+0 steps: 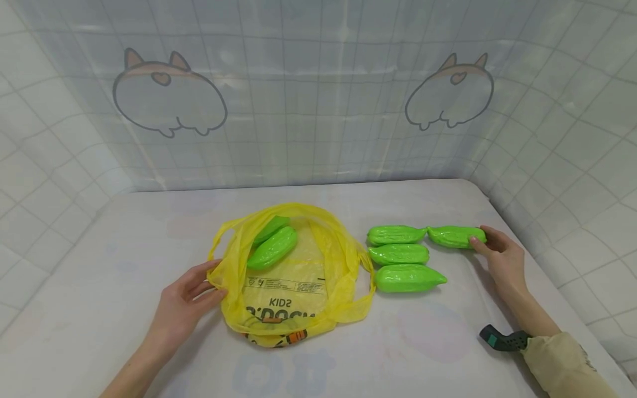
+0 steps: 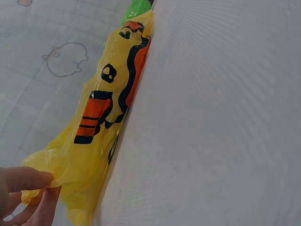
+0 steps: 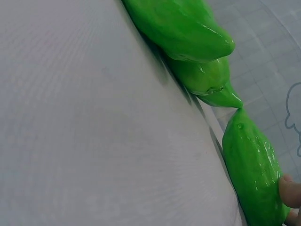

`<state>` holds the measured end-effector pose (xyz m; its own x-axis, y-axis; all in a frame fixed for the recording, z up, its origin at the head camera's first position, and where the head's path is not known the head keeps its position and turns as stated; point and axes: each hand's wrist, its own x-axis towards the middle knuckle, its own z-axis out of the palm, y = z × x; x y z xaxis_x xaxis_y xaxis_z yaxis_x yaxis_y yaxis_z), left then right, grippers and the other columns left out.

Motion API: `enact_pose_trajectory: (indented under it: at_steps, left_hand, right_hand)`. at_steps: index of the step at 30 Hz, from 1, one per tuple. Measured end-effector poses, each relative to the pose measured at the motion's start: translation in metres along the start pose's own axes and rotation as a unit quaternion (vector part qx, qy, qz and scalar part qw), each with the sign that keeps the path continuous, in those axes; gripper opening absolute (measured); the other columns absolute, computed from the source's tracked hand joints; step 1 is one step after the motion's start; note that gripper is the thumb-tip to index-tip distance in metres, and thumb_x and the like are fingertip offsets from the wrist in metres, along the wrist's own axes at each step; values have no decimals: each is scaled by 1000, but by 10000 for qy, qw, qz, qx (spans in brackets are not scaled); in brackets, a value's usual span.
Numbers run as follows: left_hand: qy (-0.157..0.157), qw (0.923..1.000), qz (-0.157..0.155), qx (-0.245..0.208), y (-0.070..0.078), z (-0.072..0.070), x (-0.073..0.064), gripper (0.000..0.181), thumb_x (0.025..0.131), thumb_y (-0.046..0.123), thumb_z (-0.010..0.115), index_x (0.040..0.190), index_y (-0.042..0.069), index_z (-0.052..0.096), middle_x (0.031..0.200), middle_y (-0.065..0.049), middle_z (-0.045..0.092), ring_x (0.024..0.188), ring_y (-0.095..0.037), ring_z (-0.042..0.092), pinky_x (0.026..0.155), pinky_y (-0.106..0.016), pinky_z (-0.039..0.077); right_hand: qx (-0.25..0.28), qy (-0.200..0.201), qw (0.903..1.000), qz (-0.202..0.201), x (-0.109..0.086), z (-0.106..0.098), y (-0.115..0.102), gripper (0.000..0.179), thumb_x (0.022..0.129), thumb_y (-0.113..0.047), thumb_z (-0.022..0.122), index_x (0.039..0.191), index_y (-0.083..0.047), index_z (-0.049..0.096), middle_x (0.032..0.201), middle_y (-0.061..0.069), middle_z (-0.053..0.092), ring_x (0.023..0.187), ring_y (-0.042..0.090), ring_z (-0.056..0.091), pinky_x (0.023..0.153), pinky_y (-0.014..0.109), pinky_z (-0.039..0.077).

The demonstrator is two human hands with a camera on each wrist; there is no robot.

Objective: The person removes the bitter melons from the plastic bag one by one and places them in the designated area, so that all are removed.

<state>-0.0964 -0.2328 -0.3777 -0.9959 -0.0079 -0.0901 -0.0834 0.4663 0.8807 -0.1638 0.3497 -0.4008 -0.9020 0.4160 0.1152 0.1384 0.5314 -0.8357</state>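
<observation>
A yellow plastic bag lies on the table with its mouth spread wide. Inside it are two glossy green bitter melons, one partly behind the other. My left hand pinches the bag's left edge between thumb and fingers, as the left wrist view also shows. At the right, my right hand grips the outer end of another bitter melon, which lies on the table. Its pointed tip meets the tip of the farthest one in a stack of three bitter melons lying side by side.
The white table ends at a tiled-pattern backdrop behind and at both sides. Near the right wrist sits a black strap by the beige sleeve. The bag's right handle reaches close to the nearest bitter melon.
</observation>
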Motion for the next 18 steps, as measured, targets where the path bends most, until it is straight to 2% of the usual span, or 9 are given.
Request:
enact_pose_trajectory:
  at_steps: [3,7,18]
  left_hand:
    - [-10,10000,29,-10,0,0,0,70,92,32,73,152,16,41,153,-13,46,105,15,54,85,-11,53]
    - [-14,10000,62,-12,0,0,0,70,93,31,73,152,15,41,153,-14,46,105,15,54,85,-11,53]
    - [-16,10000,-17,9,1,0,0,69,93,33,72,152,17,41,155,-12,44,106,14,54,86,-12,54]
  right_hand:
    - [-53,0,9999,106,0,0,0,60,99,-41,60,147,-6,48,143,16,53,107,-6,48,87,12,42]
    - [-103,27,9998,192,-1,1,0,61,100,-43,59,148,-8,48,146,17,51,111,-2,49,93,20,43]
    - [-15,119,9997,233,-1,1,1,60,99,-43,60,147,-8,49,144,12,54,107,-7,48,94,20,42]
